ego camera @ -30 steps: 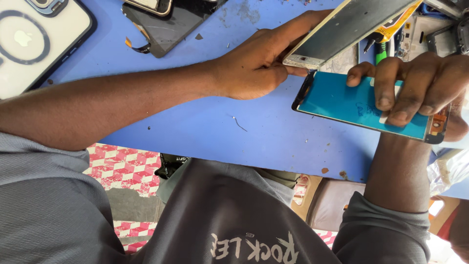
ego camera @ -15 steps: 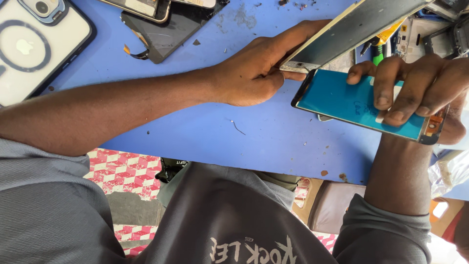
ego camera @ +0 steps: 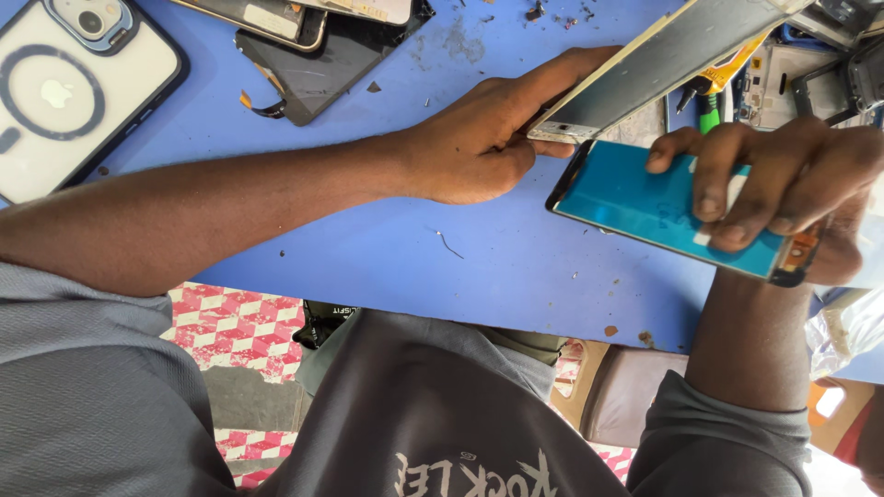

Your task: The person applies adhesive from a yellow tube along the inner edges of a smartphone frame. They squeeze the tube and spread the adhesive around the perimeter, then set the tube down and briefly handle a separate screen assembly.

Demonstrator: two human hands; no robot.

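I am pinching the near end of a long phone frame (ego camera: pixel 663 64) with my left hand (ego camera: pixel 479 138), thumb and fingers closed on its lower corner, so that the frame is slanting up and away from me towards the far right of the worktop (ego camera: pixel 368 248). My right hand (ego camera: pixel 783 184) is gripping a phone screen panel with a blue film (ego camera: pixel 635 198); my fingers are curling over its top face and holding it tilted just above the blue surface, its left end lying just beside the knuckles of my left hand. The panel's right end is hiding under my fingers, where a small orange piece is showing. Both of my forearms are reaching across the worktop from the near edge. Far to the left a white phone in a clear case (ego camera: pixel 74 92) is lying face down, well apart from my hands. Beside it, at the top, a dark back cover (ego camera: pixel 322 69) is lying with another phone (ego camera: pixel 258 18) partly resting on it. Behind the frame, at the far right, a green-handled tool (ego camera: pixel 707 115) and some opened phone parts (ego camera: pixel 801 83) are crowding together.
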